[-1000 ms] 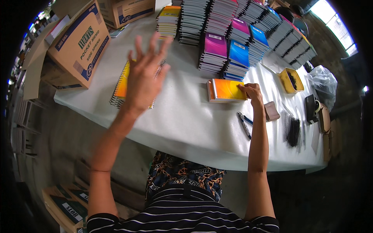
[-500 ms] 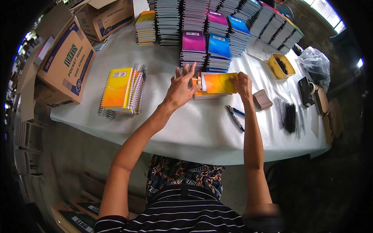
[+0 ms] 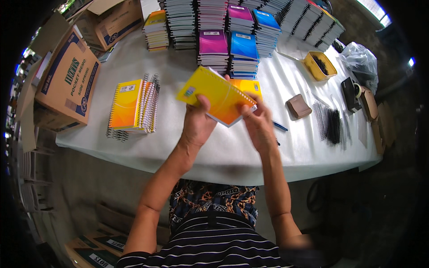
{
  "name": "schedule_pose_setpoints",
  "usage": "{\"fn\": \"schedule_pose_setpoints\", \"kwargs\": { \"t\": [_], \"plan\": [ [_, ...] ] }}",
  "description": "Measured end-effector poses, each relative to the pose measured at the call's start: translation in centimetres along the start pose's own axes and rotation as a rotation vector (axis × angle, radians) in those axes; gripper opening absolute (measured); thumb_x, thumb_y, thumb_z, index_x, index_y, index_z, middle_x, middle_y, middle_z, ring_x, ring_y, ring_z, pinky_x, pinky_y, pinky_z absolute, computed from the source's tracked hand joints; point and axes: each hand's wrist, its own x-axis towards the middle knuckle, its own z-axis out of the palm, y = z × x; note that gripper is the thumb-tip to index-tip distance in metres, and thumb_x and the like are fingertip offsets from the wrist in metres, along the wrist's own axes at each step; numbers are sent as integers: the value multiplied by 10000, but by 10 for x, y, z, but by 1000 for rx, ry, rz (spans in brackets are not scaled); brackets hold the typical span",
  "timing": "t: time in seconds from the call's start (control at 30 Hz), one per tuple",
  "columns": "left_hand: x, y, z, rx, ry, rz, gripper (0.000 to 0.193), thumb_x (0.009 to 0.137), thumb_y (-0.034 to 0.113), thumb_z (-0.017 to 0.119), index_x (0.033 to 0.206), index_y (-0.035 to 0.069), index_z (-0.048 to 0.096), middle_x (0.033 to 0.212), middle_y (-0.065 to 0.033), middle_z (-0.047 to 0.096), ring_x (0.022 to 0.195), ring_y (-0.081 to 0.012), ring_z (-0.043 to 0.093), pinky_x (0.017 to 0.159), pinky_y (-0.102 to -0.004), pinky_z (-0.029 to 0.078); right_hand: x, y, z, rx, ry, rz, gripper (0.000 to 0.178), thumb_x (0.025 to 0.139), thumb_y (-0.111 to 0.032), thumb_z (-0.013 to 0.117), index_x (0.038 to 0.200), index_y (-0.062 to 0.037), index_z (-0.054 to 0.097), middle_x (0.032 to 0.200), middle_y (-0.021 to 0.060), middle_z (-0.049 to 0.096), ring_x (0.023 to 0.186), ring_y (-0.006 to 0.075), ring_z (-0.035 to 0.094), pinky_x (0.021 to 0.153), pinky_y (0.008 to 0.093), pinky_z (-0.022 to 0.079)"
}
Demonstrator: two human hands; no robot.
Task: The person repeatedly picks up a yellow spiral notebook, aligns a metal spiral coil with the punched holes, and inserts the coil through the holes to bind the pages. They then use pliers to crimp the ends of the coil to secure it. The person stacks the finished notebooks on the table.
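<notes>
Holding a yellow-and-orange, card-covered paper notebook (image 3: 214, 96) takes both hands here: we see it raised and tilted above the white-covered desk (image 3: 187, 156), mid-scene. Left hand (image 3: 198, 125) is half curled, thumb flat on the cover, most fingers hidden behind. Right hand (image 3: 259, 123) is closed to a pinch at the right corner, thumb by the row of punched holes; we can't tell how its other fingers sit, bit blurred.

Handling, our guess: light, cover flexible but springy, slightly slick, loose leaves likely to fan or slip since we can't make out a coil. Best hold: squeeze the full thickness near the punched edge, other hand supporting the far side; hole edge probably tears easily.

Around: orange-yellow notebook pile (image 3: 248, 85) just behind right hand, blue-handled tool (image 3: 280, 126) beside it, partly covered. Further right, brown block (image 3: 299, 107), then black wire coils (image 3: 333, 129). Left, well apart, coil-bound yellow notebooks (image 3: 126, 105).
</notes>
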Motion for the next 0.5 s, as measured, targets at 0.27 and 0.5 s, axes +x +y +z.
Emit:
{"fn": "schedule_pose_setpoints", "kwargs": {
  "t": [0.27, 0.5],
  "plan": [
    [-42, 34, -37, 608, 24, -72, 975, 866, 148, 713, 1565, 132, 34, 1565, -164, 296, 1459, -298, 249, 1169, -406, 200, -15, 21, -32, -429, -156, -105, 182, 839, -58, 740, 925, 2, 591, 991, 77, 660, 925, 95, 598, 845, 240, 490],
    [-55, 5, -52, 847, 12, -118, 931, 908, 9, 590, 1557, 129, -66, 1585, -188, 228, 1481, -313, 171, 1161, -384, 185, -23, 60, -37, -308, -161, 67, 234, 865, -46, 707, 1001, -43, 517, 1041, 51, 601, 922, 89, 568, 837, 237, 470]
  ]
}}
